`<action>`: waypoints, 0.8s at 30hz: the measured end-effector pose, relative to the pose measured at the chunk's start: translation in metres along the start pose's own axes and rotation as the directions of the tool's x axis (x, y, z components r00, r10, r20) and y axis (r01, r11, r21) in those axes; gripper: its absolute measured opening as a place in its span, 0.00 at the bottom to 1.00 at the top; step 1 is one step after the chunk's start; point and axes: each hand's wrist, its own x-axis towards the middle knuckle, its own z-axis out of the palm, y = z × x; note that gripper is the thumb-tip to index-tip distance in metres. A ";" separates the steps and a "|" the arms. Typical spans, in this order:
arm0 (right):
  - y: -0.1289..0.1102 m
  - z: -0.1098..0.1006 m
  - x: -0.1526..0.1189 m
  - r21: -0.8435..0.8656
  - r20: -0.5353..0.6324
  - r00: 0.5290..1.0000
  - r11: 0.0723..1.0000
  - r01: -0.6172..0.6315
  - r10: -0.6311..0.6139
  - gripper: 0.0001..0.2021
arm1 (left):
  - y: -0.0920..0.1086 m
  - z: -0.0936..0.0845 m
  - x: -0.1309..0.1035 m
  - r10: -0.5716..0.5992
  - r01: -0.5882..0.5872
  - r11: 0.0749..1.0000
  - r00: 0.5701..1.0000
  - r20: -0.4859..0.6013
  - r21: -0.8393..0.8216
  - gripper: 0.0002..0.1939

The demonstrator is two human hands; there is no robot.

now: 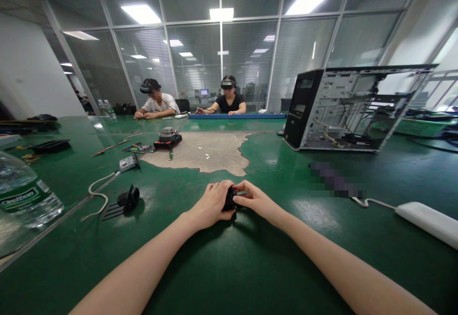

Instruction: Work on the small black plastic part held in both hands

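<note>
A small black part (229, 199) is held between both hands, low over the green table (214, 277). My left hand (213, 203) wraps round its left side, fingers over the top and thumb below. From the right, my right hand (252, 198) pinches the part's edge with thumb and fingertips. Most of the part is hidden by the fingers. To the left lies a black plastic piece (128, 198) with several prongs. Farther off, a dark round-topped device (168, 137) stands on the bare patch (214, 152) of the tabletop.
An open computer case (304, 110) stands at the right, with a blurred dark object (334, 180) and a white power strip (427, 222) nearer. A water bottle (25, 195) is at the left edge, near a metal part (129, 162) with a cable. Two people sit across the table.
</note>
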 end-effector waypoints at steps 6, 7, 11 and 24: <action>-0.009 0.003 -0.003 0.014 -0.027 0.999 1.000 0.019 -0.019 0.13 | 0.000 0.000 0.000 0.001 -0.001 1.000 1.000 0.005 0.015 0.29; -0.009 0.004 -0.002 0.015 -0.036 0.999 1.000 0.017 -0.016 0.13 | 0.000 0.000 0.000 0.001 -0.001 1.000 1.000 0.006 0.019 0.29; -0.003 0.003 0.001 0.004 -0.057 0.998 1.000 0.005 -0.005 0.13 | 0.001 -0.001 0.000 -0.001 0.001 1.000 1.000 0.016 0.027 0.30; -0.010 0.003 -0.003 0.038 -0.028 1.000 0.999 -0.007 0.008 0.14 | 0.001 -0.001 -0.001 -0.003 0.003 1.000 1.000 0.008 0.011 0.29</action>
